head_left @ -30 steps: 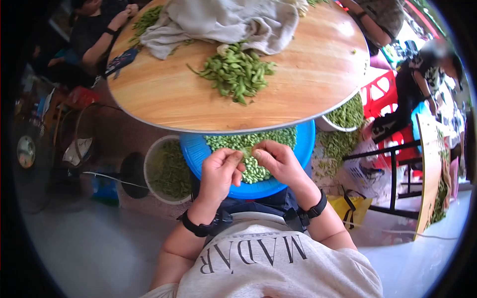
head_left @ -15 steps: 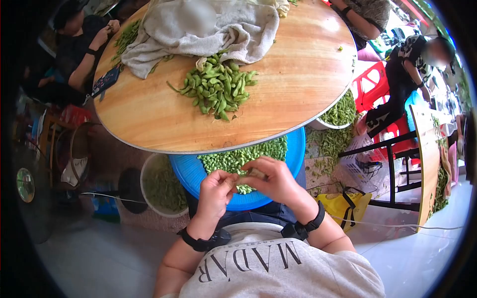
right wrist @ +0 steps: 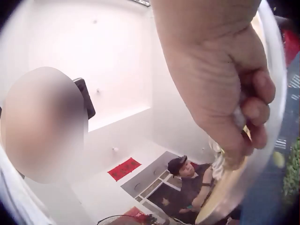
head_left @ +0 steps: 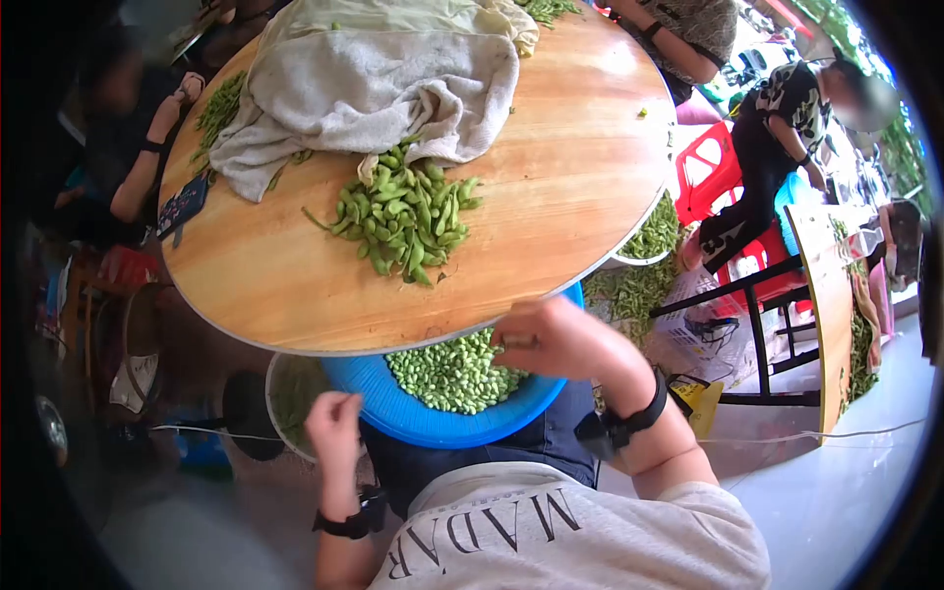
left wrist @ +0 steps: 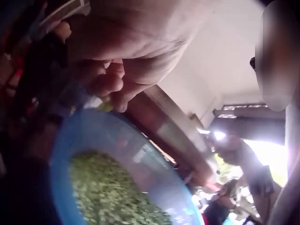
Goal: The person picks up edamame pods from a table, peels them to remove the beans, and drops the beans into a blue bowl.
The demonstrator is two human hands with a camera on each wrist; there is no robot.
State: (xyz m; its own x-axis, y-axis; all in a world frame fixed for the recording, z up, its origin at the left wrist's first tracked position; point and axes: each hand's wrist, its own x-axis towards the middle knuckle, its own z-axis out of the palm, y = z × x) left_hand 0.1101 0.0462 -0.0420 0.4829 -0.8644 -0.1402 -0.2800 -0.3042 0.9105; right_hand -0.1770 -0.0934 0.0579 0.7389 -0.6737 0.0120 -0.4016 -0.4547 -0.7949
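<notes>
My left hand is off to the left beside the bucket of pods, fingers bent and blurred. In the left wrist view a yellow-green pod shell shows at its finger and thumb tips. Over the right rear of the blue basin, at the table edge, hovers my right hand. Its fingers curl in toward the thumb in the right wrist view; I cannot tell whether it holds anything. Shelled green beans are heaped in the basin on my lap. A pile of edamame pods lies on the round table.
The round wooden table overhangs the basin's back. A grey cloth and a phone lie on it. Another tub of pods, pods scattered on the floor, and a yellow bag are to the right. Other people sit around.
My hands, together over the basin working a pod, have parted: the left went left toward the bucket, the right went right toward the table edge. The head view shifted, bringing the table lower.
</notes>
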